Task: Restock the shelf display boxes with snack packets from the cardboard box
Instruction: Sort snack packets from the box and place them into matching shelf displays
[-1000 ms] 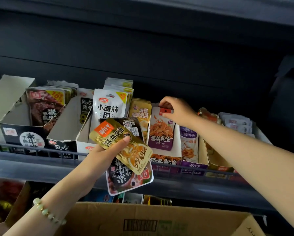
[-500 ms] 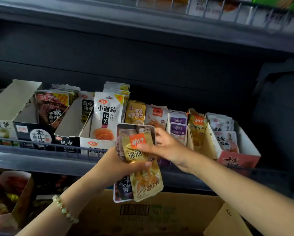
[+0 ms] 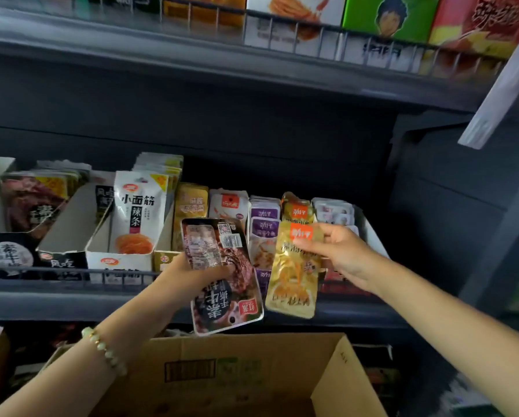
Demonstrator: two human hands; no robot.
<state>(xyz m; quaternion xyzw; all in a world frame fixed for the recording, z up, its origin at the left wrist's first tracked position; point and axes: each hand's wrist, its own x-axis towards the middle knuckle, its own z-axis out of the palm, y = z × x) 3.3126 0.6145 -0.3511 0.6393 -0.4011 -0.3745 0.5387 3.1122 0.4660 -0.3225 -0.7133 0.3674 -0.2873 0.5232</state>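
"小面筋 辣条" on white packet (image 3: 139,212)

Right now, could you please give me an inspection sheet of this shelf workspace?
Surface: dark shelf carrying a row of display boxes, most holding packets.
Job's things: dark packet and gold packet in hand in front of the boxes; cardboard box open below the shelf.
Clutter: nothing seen.
Grips: left hand holds the dark packet, its print upside down; right hand pinches the gold packet near its top.
Cables: nothing seen.
Surroundings: upper shelf with boxed stock; bead bracelet on the left wrist.
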